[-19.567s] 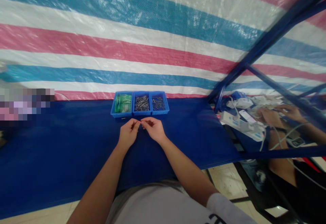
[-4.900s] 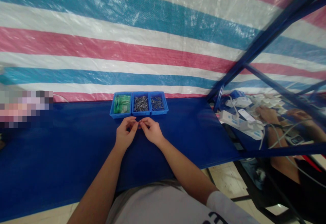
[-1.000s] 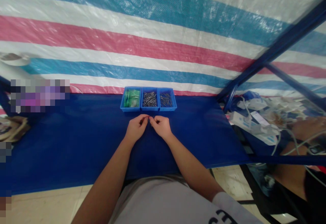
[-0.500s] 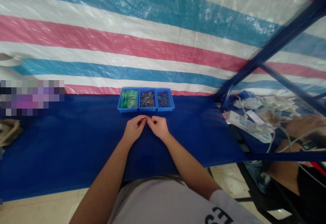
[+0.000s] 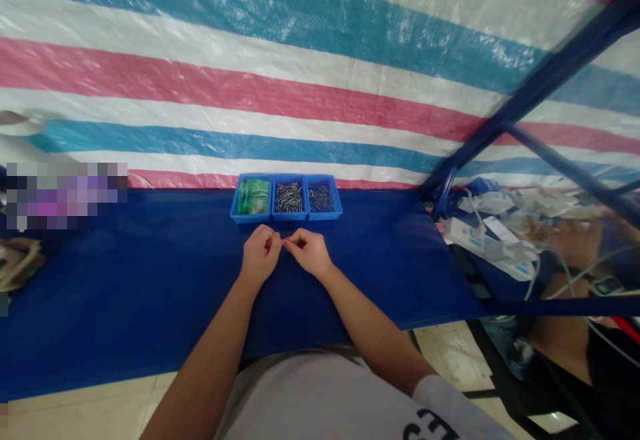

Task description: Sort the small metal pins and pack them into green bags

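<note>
Head view: your left hand and right hand nearly meet, each with thumb and fingers together; anything pinched too small to tell. Just beyond, on blue table, three blue bins: green packets in one, metal pieces in two.

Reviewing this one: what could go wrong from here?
Any item pinched between the left hand and right hand, too small to make out, could drop onto the blue table. The three open blue bins sit just beyond the hands, so a knock might spill the loose metal pieces.
</note>
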{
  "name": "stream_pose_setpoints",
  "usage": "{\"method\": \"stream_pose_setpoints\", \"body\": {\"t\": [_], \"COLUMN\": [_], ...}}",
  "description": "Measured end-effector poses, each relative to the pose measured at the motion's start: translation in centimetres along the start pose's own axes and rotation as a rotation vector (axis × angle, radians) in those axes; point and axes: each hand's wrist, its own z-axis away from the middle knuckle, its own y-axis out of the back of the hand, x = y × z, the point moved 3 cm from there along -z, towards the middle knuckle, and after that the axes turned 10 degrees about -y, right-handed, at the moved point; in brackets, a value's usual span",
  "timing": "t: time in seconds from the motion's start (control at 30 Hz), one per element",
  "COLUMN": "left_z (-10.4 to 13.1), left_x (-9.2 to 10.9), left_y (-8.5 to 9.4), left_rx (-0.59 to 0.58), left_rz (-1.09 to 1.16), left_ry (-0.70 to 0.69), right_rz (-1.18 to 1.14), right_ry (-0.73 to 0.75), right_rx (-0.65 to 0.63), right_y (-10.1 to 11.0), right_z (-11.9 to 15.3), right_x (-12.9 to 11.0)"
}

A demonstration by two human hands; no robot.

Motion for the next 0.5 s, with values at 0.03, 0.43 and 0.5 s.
{"method": "stream_pose_setpoints", "body": {"t": [0.03, 0.43, 0.5], "left_z": [-0.1, 0.2, 0.2], "left_x": [0.2, 0.7, 0.8], "left_y": [0.0, 0.2, 0.3], "left_rx": [0.003, 0.099, 0.104], "left_rz": [0.009, -0.078, -0.074], "left_ry": [-0.028, -0.038, -0.022], "right_rz": [0.014, -0.069, -0.076], "right_ry": [0.002, 0.024, 0.01], "right_rx": [0.01, -0.02, -0.016], "right_y": [0.1, 0.3, 0.3], "right_z": [0.0, 0.1, 0.1], "right_x": [0.0, 0.1, 0.4]}}
